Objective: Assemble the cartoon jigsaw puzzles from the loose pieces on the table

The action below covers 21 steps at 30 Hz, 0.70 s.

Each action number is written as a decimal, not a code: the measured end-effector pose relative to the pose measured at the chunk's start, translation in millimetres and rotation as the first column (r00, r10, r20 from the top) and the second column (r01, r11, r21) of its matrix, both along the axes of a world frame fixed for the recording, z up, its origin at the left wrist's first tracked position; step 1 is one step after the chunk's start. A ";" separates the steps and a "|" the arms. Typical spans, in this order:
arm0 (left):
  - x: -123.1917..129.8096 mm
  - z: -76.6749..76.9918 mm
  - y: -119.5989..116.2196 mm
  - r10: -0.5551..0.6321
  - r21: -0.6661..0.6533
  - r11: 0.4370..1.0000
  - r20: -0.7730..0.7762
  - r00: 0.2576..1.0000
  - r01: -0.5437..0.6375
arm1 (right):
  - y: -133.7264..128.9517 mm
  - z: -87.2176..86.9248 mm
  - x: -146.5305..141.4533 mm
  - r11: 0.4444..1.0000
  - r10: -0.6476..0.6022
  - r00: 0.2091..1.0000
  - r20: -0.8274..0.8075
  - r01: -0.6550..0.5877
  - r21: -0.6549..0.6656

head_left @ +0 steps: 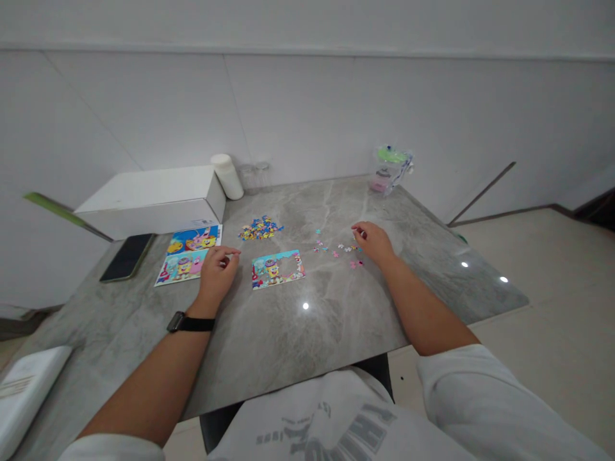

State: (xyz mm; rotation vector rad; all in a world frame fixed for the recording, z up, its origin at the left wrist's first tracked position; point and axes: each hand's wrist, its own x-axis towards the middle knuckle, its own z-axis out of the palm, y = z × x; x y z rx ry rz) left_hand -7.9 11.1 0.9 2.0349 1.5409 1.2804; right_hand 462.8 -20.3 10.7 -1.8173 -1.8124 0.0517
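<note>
My left hand (221, 266) rests at the right edge of a printed cartoon picture sheet (185, 267), fingers loosely curled and apart, with nothing seen in them. To its right lies a partly assembled jigsaw puzzle (271, 272), its upper right area bare of pieces inside a mostly joined border. My right hand (373, 240) is at the right end of some scattered puzzle pieces (335, 253), thumb and fingers pinched together. Whatever is between those fingertips is too small to make out. Beyond the puzzle sits a heap of mixed puzzle pieces (261, 228).
A black phone (127, 257) and a white box (148, 198) lie on the left, beside a white cylinder (227, 177) and clear glasses (254, 178). A plastic bag with a green-topped container (391, 169) stands at the back right. A white object (31, 390) occupies the near left.
</note>
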 end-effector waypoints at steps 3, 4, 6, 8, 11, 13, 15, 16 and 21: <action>-0.3 -0.5 -3.6 0.029 -0.055 0.998 0.040 0.999 -0.027 | -2.1 0.5 -8.0 1.000 0.025 1.000 -0.008 -0.025 0.014; 0.2 -0.6 -5.1 0.037 -0.079 0.996 0.068 0.997 -0.032 | -2.8 0.6 -11.1 0.999 0.040 0.999 -0.007 -0.040 0.016; 1.8 -0.3 -8.2 0.048 -0.124 0.992 0.139 0.989 -0.031 | -4.1 0.1 -17.3 0.997 0.074 0.997 -0.001 -0.074 0.021; 3.8 0.7 -11.1 0.054 -0.157 0.987 0.203 0.978 -0.022 | -5.5 -1.2 -22.6 0.995 0.094 0.996 0.003 -0.094 0.030; 4.5 2.7 -14.8 0.047 -0.182 0.983 0.249 0.967 -0.001 | -7.8 -4.4 -26.7 0.993 0.102 0.995 0.006 -0.103 0.061; 2.1 3.1 -16.5 0.040 -0.185 0.983 0.255 0.966 0.008 | -8.9 -6.9 -26.8 0.990 0.108 0.994 0.007 -0.108 0.088; -2.0 2.4 -17.6 0.036 -0.179 0.984 0.258 0.965 0.012 | -9.3 -9.1 -25.8 0.990 0.087 0.996 0.002 -0.087 0.109; -4.3 1.7 -17.9 0.035 -0.176 0.984 0.262 0.964 0.012 | -9.3 -10.1 -25.3 0.990 0.073 0.997 -0.001 -0.073 0.121; -10.0 -0.6 -19.3 0.043 -0.187 0.982 0.273 0.961 0.009 | -7.7 -11.4 -24.5 0.989 0.015 1.000 0.011 -0.016 0.147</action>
